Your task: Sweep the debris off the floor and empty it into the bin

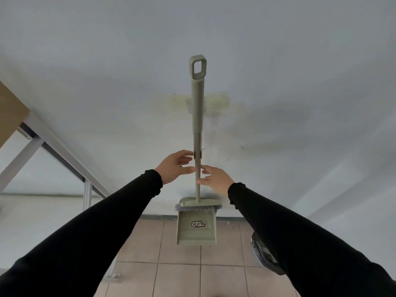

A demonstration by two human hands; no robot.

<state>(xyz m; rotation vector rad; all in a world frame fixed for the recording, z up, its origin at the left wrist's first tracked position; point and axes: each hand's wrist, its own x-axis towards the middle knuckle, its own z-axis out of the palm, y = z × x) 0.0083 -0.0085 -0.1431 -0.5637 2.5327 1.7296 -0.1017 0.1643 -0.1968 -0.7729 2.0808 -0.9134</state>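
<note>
An olive-green broom stands upright against the white wall, clipped to a matching dustpan whose pan faces me above the tiled floor. The broom's grey bristles sit at the top of the pan. My left hand is at the left side of the handle near its joint, fingers relaxed and just touching it. My right hand is at the handle's right side a little lower, fingers spread and touching the shaft. Neither hand is closed around it. No debris shows on the visible floor.
A bin lined with a black bag stands at the lower right, mostly behind my right sleeve. A table with a wooden top and grey metal legs is at the left. Beige floor tiles lie below.
</note>
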